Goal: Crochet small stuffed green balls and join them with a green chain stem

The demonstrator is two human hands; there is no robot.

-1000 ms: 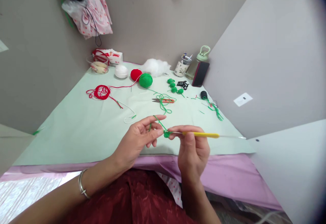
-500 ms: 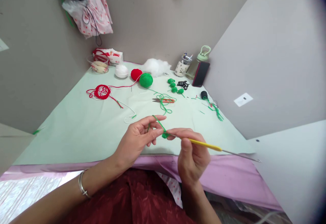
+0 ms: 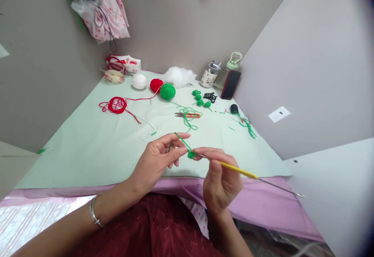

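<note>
My left hand (image 3: 159, 155) pinches a small green crochet piece (image 3: 191, 154) between thumb and a finger. Green yarn (image 3: 183, 140) runs from the piece up over my raised left index finger. In my right hand (image 3: 222, 179) is a crochet hook with a yellow handle (image 3: 238, 169), held like a pen. The hook's near tip meets the green piece; its other metal end points out to the lower right. Just beyond my hands, loose green yarn lies over orange-handled scissors (image 3: 193, 115). The green yarn ball (image 3: 167, 92) sits farther back.
Red (image 3: 156, 85) and white (image 3: 139, 81) yarn balls and white stuffing (image 3: 179, 76) lie at the back. A red yarn coil (image 3: 117, 105) is at left. Small green crocheted pieces (image 3: 200, 102), a pen cup (image 3: 209, 77), a phone (image 3: 230, 85) and a black spool (image 3: 234, 109) stand right.
My right hand and the hook have shifted slightly right, and the hook's far end has dipped lower. The green piece has moved a little to the right. My left hand stays nearly still.
</note>
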